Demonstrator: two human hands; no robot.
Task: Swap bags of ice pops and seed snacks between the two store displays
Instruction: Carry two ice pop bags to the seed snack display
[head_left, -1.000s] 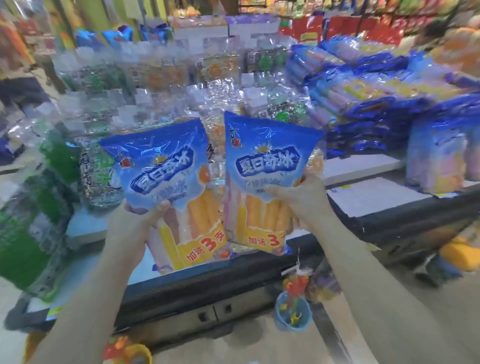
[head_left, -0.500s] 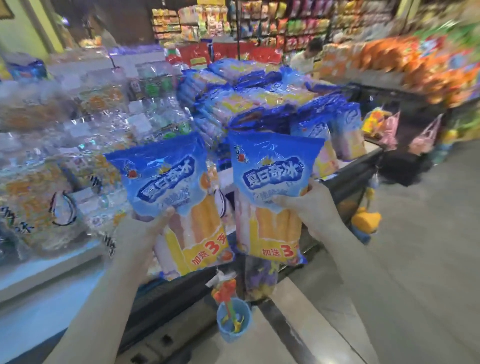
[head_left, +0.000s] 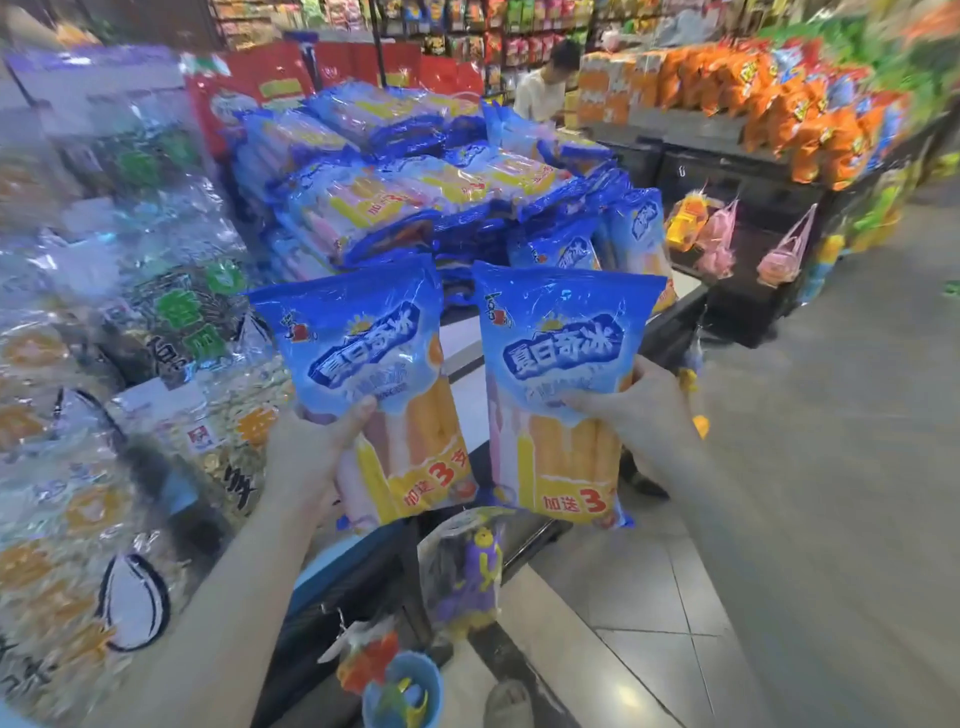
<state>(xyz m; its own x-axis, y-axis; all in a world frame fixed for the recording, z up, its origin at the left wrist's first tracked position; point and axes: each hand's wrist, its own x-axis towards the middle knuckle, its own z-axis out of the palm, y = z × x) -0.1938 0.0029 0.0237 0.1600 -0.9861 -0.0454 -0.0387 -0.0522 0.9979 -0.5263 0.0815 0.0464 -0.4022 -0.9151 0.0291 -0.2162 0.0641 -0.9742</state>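
I hold two blue bags of ice pops upright in front of me. My left hand (head_left: 306, 457) grips the left ice pop bag (head_left: 374, 374) by its lower left edge, thumb on the front. My right hand (head_left: 644, 415) grips the right ice pop bag (head_left: 556, 384) at its right side. Behind them a heap of the same ice pop bags (head_left: 415, 182) covers the display. Clear bags of seed snacks (head_left: 171, 322) fill the display on my left.
The dark display counter edge (head_left: 670, 322) runs diagonally below the bags, with small toys (head_left: 467, 582) hanging from its front. A person in a white shirt (head_left: 540, 88) stands at the back. Orange snack bags (head_left: 789, 114) fill a stand at right. Tiled floor (head_left: 779, 519) opens rightward.
My view has swung to the right, from the seed snack display toward the ice pop heap and the aisle. Both hands keep their hold on the two bags.
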